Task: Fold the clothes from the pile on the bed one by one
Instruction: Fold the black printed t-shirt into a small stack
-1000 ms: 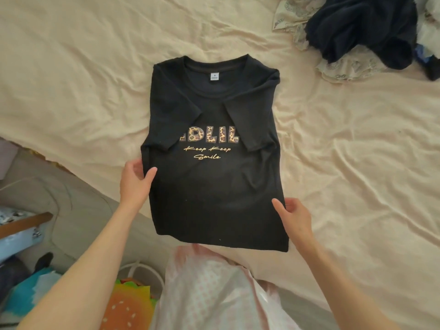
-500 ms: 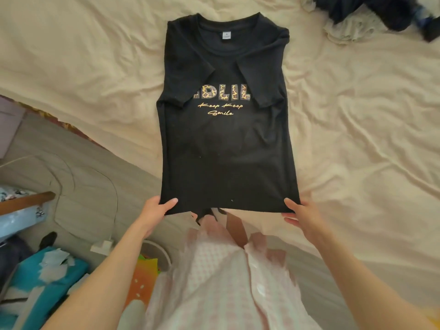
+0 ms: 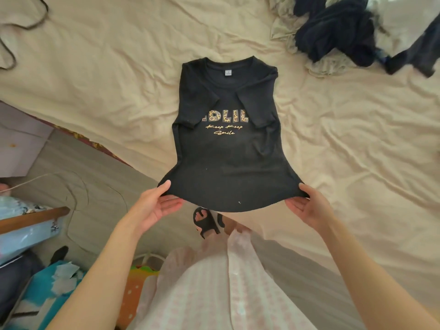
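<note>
Hands, left [image 3: 156, 206] and right [image 3: 307, 207], pinch the shirt [image 3: 226, 139] hem corners at lower centre; uneven lifting could spill the tucked sleeves and skew the fold.

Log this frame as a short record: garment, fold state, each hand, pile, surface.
garment: black T-shirt, print side up
fold state: both sleeves folded in over the chest; bottom hem lifted off the bed, not yet folded up
left hand: grips the hem's left corner
right hand: grips the hem's right corner
pile: dark and light clothes, far right of the shirt, apart from it
surface: cream sheet, wrinkled
</note>
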### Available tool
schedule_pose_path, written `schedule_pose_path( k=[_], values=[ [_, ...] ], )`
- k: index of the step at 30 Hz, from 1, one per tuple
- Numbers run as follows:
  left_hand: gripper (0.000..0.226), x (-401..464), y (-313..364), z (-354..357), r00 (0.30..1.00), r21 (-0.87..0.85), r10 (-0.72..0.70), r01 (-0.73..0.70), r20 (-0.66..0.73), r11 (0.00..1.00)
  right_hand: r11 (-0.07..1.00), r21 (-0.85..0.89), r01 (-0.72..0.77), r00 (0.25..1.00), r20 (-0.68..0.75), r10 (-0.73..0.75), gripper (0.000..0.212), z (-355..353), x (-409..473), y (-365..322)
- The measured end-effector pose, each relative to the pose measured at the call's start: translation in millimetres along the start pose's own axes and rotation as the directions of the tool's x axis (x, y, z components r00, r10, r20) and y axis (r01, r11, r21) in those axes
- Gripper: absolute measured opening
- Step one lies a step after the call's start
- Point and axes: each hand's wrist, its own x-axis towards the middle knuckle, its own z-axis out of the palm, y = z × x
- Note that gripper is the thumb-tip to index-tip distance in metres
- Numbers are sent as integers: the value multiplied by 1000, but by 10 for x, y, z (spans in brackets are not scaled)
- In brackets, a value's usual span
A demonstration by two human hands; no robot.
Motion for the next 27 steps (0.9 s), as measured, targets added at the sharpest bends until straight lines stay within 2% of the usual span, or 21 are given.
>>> schedule_pose_path(
  k=[8,13,16,17,19,21,22,24,26,27],
  values=[
    [16,416,1487,715,972,-166,209,-224,-102,960,974,224,46,979,185,-89,17,948,225,-1325],
    [25,945,2328,1113,946,-55,310,-316,-99,947,968,217,123,942,281,-182,25,1680,648,-2097],
    [34,1298,2415,1153,937,156,308,-284,-166,946,977,44,210,941,263,-214,31,1881,925,-2225],
    [34,1400,2339,1132,918,254,316,-255,-240,933,958,-100,267,950,193,-245,29,1884,1022,-2180],
    [35,1530,2064,1034,861,401,324,-158,-391,902,843,-432,321,933,-8,-360,29,1772,1203,-1982],
    [38,1586,1731,919,844,386,245,-49,-478,921,778,-568,267,893,-157,-422,31,1585,1312,-1717],
    [40,1592,1583,874,847,353,192,-6,-495,936,799,-559,224,904,-187,-384,33,1495,1336,-1586],
    [35,1578,1379,841,862,277,104,44,-496,960,868,-485,109,963,-164,-212,43,1360,1360,-1358],
    [32,1570,1281,866,869,158,6,83,-495,984,917,-398,-15,997,-70,-14,51,1292,1379,-1196],
    [33,1570,1257,891,873,74,-52,100,-484,992,940,-338,-52,999,-10,51,48,1288,1387,-1150]
  ],
)
